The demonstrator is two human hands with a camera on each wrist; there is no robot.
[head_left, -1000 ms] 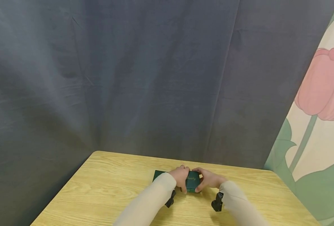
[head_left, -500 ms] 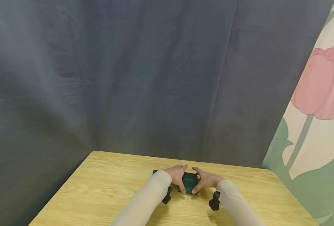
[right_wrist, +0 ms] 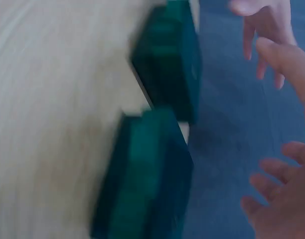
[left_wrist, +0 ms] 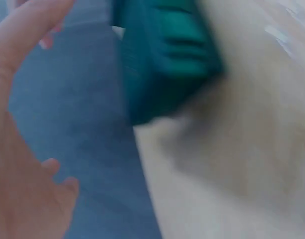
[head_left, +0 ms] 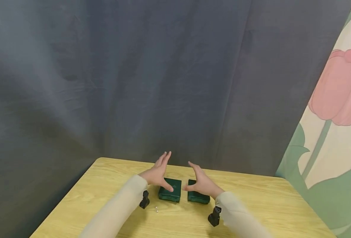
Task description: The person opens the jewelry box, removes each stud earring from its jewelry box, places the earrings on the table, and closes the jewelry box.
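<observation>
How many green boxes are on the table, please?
2. One green box is by the left hand, the other green box by the right hand. No third is visible, but one could be hidden.

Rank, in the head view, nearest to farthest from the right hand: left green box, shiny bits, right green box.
1. Right green box, partly behind the right hand.
2. Left green box, across the gap.
3. Shiny bits, farther left, toward the camera.
</observation>
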